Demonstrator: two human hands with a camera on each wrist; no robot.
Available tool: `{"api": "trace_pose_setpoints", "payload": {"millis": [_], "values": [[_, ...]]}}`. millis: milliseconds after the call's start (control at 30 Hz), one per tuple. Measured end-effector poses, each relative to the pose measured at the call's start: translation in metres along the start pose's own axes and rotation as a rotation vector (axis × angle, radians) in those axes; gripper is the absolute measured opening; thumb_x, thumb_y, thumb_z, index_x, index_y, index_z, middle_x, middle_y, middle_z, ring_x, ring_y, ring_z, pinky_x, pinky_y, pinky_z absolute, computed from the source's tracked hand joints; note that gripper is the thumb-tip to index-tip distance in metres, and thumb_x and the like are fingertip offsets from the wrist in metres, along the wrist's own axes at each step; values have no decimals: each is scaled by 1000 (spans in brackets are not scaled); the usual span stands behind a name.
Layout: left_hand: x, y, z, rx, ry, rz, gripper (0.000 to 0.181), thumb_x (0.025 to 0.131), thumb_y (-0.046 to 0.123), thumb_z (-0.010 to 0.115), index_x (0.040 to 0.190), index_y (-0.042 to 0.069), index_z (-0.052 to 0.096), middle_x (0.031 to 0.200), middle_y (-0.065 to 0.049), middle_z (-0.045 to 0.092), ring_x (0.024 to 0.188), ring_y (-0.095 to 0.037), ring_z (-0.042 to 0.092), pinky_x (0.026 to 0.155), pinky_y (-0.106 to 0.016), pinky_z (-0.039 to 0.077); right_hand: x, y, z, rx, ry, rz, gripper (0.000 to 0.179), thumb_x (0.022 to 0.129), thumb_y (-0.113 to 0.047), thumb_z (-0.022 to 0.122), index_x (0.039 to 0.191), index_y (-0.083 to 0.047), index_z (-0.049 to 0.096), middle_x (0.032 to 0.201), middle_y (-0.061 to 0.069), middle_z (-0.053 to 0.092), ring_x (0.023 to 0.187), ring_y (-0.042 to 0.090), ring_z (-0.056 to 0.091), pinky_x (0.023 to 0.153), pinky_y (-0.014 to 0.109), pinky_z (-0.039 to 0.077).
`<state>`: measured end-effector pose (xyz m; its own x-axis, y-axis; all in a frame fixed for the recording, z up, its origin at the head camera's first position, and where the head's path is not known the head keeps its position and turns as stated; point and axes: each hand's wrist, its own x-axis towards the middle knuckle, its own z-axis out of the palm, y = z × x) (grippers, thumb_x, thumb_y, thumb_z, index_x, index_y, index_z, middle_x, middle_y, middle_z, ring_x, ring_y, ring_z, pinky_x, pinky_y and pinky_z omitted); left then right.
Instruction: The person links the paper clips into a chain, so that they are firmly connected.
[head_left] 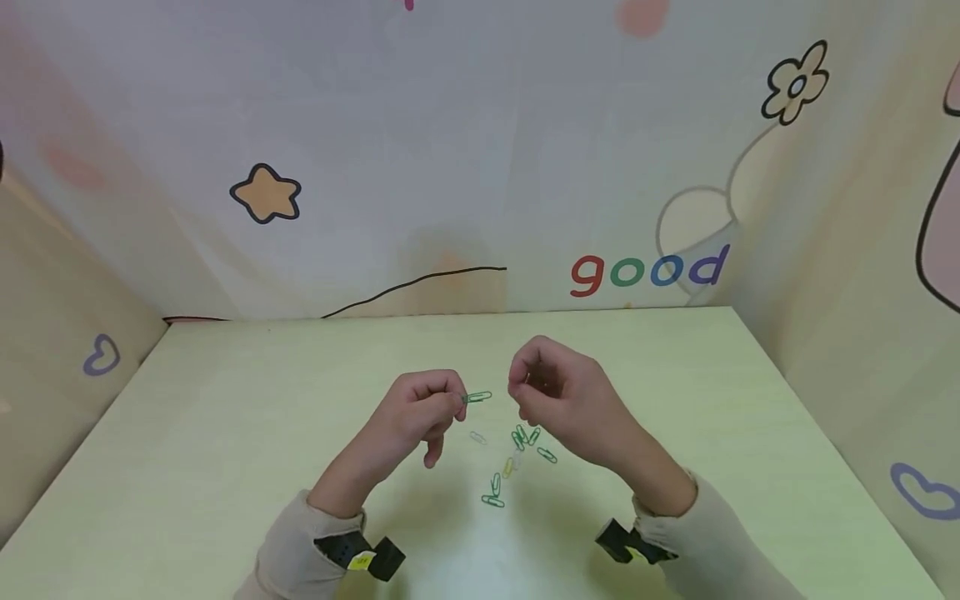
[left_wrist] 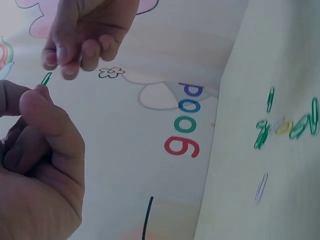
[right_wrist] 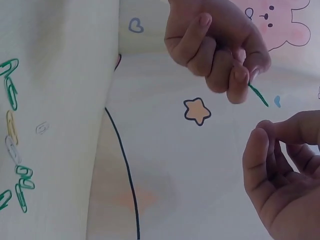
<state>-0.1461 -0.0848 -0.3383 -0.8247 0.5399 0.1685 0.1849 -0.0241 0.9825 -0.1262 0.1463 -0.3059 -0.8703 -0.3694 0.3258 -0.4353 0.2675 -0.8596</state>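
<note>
Pinching a green clip [head_left: 480, 397] between thumb and forefinger, the left hand [head_left: 422, 408] holds it up above the table [head_left: 247, 450], free end poking out towards the right hand [head_left: 567, 398]. From where I stand, the right thumb and forefinger curl round until their tips meet; I see no clip between them, and they sit just beyond that free end, apart from it. A light, firm pinch looks best to me: squeezing hard could make such thin wire roll or flick away. Leaving plenty of clip clear of the left fingertips also helps, I reckon, as it gives the right ones room to close on wire and not on skin. Small, slow movements with both wrists level should suit it.

Below the fingertips, on the side nearer the body, loose green clips [head_left: 520, 437] lie scattered, with a yellow clip [head_left: 508, 468] among them and a clear clip [head_left: 477, 437] by itself under the left fingertips. Well past the fingers, a printed backdrop [head_left: 450, 133] rises behind everything.
</note>
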Motion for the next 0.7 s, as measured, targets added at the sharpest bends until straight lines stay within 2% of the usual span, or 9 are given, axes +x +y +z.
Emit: {"api": "trace_pose_setpoints", "payload": {"millis": [67, 133, 267, 367, 567, 700], "values": [[-1, 0, -2, 20, 10, -11, 20, 92, 4, 42, 82, -1, 59, 53, 1, 31, 47, -12, 29, 41, -28, 44, -1, 4, -4, -46, 0, 50, 12, 94, 3, 63, 98, -9, 60, 84, 6, 58, 68, 22, 60, 63, 31, 53], [-3, 1, -4, 38, 9, -13, 20, 94, 4, 44, 83, 0, 60, 53, 0, 32, 47, -12, 29, 41, -28, 43, -3, 10, -7, -95, -17, 104, 10, 95, -1, 64, 100, -9, 61, 84, 5, 59, 69, 21, 60, 62, 31, 52], [-5, 0, -7, 97, 8, 10, 21, 99, 7, 48, 84, 3, 63, 70, -7, 51, 44, -14, 36, 42, -30, 46, -7, 25, -13, -222, -87, 209, 5, 96, -6, 65, 100, -10, 64, 85, 2, 61, 73, 21, 58, 61, 32, 51], [-5, -1, -10, 144, 10, 31, 21, 100, 7, 49, 85, 5, 64, 88, -11, 60, 43, -17, 41, 44, -31, 47, -10, 40, -15, -306, -144, 282, 2, 97, -9, 66, 97, -9, 67, 83, 0, 60, 75, 21, 56, 62, 33, 50], [-7, 0, -16, 179, 53, 40, 19, 101, 8, 52, 87, 6, 65, 91, -12, 62, 44, -20, 42, 49, -31, 48, -19, 72, -16, -424, -219, 400, 4, 95, -9, 68, 94, -6, 70, 78, 0, 58, 70, 18, 53, 60, 32, 48], [-7, 3, -21, 203, 91, 43, 16, 100, 9, 55, 90, 6, 67, 87, -11, 61, 46, -20, 44, 52, -32, 49, -24, 89, -15, -454, -236, 432, 5, 93, -5, 69, 89, -7, 69, 76, 0, 58, 65, 16, 53, 58, 31, 47]]}}
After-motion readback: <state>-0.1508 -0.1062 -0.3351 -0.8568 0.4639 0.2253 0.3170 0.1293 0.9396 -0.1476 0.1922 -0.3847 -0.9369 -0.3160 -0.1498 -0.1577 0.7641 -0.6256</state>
